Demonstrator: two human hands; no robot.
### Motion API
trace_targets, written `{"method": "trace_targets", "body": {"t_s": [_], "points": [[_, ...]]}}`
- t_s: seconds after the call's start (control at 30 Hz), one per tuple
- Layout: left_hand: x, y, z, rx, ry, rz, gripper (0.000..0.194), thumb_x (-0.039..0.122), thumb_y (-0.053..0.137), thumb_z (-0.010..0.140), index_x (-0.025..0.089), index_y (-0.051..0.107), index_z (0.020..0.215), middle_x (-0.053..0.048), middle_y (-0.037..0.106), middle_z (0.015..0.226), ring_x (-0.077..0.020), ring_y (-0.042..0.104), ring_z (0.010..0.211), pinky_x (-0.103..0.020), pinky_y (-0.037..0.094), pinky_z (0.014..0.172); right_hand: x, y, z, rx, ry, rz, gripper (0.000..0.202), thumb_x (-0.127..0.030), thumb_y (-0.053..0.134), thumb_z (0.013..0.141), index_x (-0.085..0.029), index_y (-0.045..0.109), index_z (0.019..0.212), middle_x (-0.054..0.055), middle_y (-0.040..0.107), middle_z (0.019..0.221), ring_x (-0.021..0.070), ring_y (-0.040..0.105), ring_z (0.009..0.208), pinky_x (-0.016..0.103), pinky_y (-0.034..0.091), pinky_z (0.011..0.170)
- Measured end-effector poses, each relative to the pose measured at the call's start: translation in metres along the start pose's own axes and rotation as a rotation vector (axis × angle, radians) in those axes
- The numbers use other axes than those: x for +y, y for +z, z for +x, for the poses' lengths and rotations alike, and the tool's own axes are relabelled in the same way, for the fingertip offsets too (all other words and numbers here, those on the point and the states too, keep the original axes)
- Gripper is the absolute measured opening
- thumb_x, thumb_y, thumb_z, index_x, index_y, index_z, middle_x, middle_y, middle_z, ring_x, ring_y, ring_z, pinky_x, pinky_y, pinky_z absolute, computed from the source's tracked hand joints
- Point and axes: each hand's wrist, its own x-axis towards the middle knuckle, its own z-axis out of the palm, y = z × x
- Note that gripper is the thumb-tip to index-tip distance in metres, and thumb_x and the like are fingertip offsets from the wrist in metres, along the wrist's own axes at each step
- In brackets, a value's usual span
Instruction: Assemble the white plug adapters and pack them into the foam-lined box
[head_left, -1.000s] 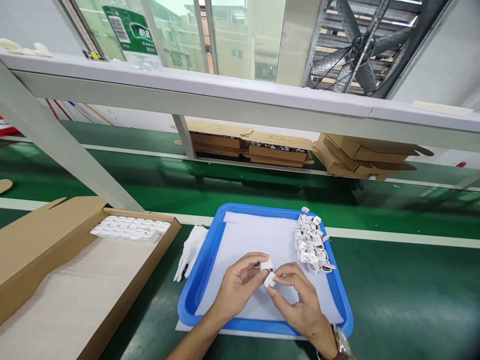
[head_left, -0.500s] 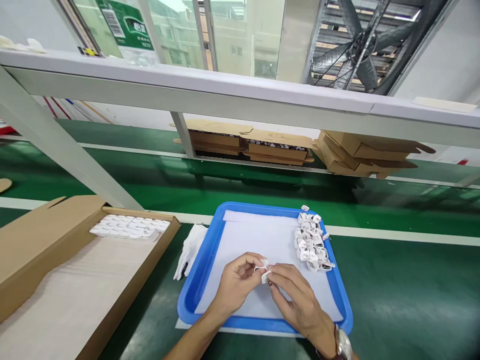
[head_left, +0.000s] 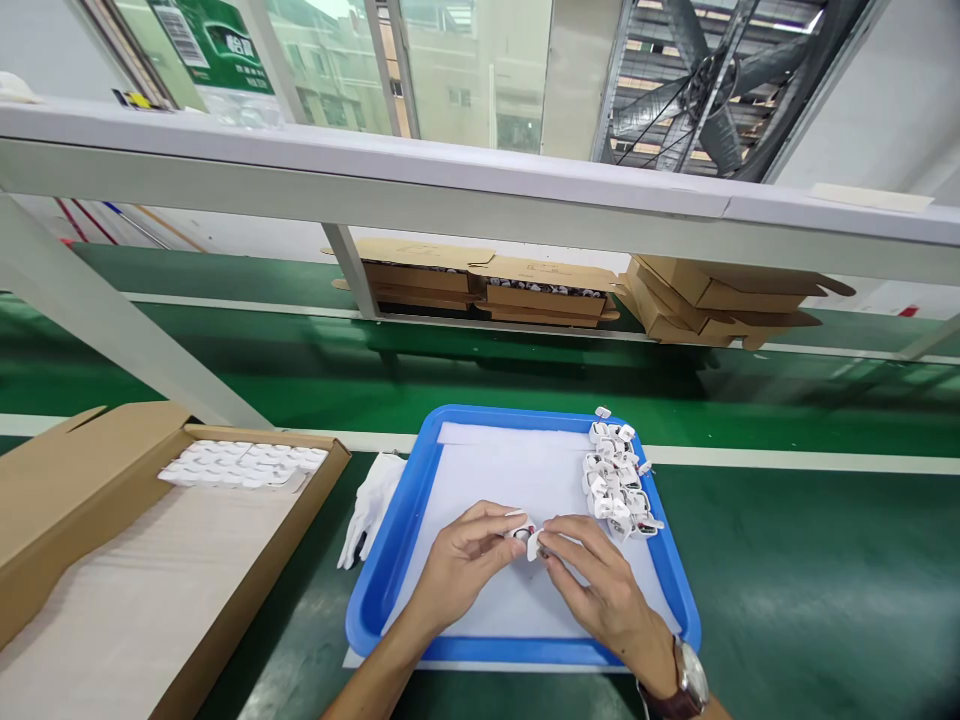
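Above the paper-lined blue tray (head_left: 362,600), my left hand (head_left: 469,560) pinches a small white part (head_left: 520,528) with a dark opening. My right hand (head_left: 592,575) holds a white flap-like piece (head_left: 534,545) between thumb and fingers, right beside that part. Whether the two pieces are joined is too small to tell. A cluster of white parts (head_left: 616,480) lies along the tray's right side, some with little tabs sticking out.
An open cardboard box (head_left: 277,550) at the left holds rows of white pieces (head_left: 240,463). A white glove (head_left: 371,508) lies between box and tray. A grey frame rail (head_left: 480,215) crosses above, with cardboard boxes (head_left: 544,300) behind it.
My fingers have turned the white pieces, and the flap-like piece is now more upright and slightly higher. The whole view has shifted a little.
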Motion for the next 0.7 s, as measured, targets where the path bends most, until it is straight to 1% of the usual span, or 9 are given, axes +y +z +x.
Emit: {"method": "trace_targets", "body": {"t_s": [0.1,0.17,0.3,0.4,0.5,0.57,0.63,0.7], "points": [[0.004,0.001,-0.001,-0.064,0.036,0.059,0.03,0.029,0.076,0.09,0.029,0.079,0.12,-0.009,0.071,0.11,-0.0232,0.07,0.104,-0.034,0.061,0.089,0.001,0.0,0.0,-0.023,0.02,-0.005,0.049,0.002,0.058,0.094,-0.022,0.057,0.138,0.013,0.066,0.119,0.0259,0.065,0.111,0.042,0.06,0.091],[0.006,0.001,-0.002,-0.093,0.064,0.095,0.033,0.028,0.075,0.091,0.029,0.078,0.123,-0.009,0.07,0.111,-0.0234,0.069,0.106,-0.034,0.06,0.091,0.001,0.0,0.001,-0.025,0.016,-0.01,0.048,0.002,0.058,0.094,-0.022,0.057,0.137,0.014,0.066,0.119,0.0261,0.065,0.111,0.043,0.059,0.093],[0.006,0.003,-0.003,-0.101,0.083,0.137,0.03,0.027,0.073,0.092,0.028,0.078,0.122,-0.009,0.069,0.111,-0.0215,0.07,0.101,-0.03,0.062,0.085,0.0,0.002,0.0,-0.024,0.033,0.014,0.048,0.001,0.057,0.095,-0.022,0.057,0.137,0.013,0.066,0.118,0.0259,0.065,0.11,0.042,0.06,0.092],[0.003,0.005,-0.004,-0.083,0.064,0.1,0.025,0.026,0.073,0.092,0.026,0.08,0.116,-0.009,0.069,0.108,-0.0214,0.071,0.1,-0.03,0.063,0.083,-0.001,0.003,-0.001,-0.04,0.103,0.087,0.046,-0.002,0.057,0.097,-0.025,0.058,0.137,0.012,0.065,0.119,0.0243,0.065,0.111,0.039,0.059,0.092],[0.002,0.008,-0.005,-0.057,0.043,0.006,0.021,0.025,0.074,0.091,0.025,0.081,0.111,-0.009,0.07,0.109,-0.0225,0.073,0.101,-0.03,0.064,0.083,-0.001,0.002,-0.002,-0.045,0.243,0.244,0.035,-0.011,0.06,0.099,-0.03,0.065,0.128,0.008,0.064,0.121,0.0216,0.065,0.114,0.037,0.058,0.098],[0.003,0.01,-0.006,-0.058,0.043,-0.032,0.019,0.024,0.075,0.091,0.025,0.081,0.109,-0.01,0.071,0.111,-0.0232,0.073,0.104,-0.031,0.064,0.085,0.001,0.0,-0.002,-0.047,0.378,0.371,0.029,-0.018,0.064,0.099,-0.033,0.067,0.124,0.006,0.065,0.124,0.0215,0.064,0.121,0.038,0.054,0.106],[0.005,0.012,-0.007,-0.071,0.048,-0.046,0.019,0.022,0.075,0.091,0.025,0.082,0.108,-0.011,0.071,0.115,-0.024,0.072,0.107,-0.031,0.064,0.087,0.003,-0.002,-0.003,-0.07,0.528,0.494,0.031,-0.026,0.069,0.098,-0.034,0.065,0.128,0.005,0.066,0.13,0.022,0.062,0.127,0.041,0.05,0.113],[0.006,0.013,-0.009,-0.089,0.059,-0.05,0.02,0.022,0.073,0.092,0.025,0.082,0.11,-0.011,0.07,0.117,-0.0238,0.073,0.107,-0.03,0.065,0.086,0.006,-0.003,-0.005,-0.119,0.647,0.598,0.039,-0.033,0.071,0.097,-0.034,0.061,0.134,0.005,0.066,0.136,0.0222,0.061,0.131,0.043,0.047,0.117]]}}
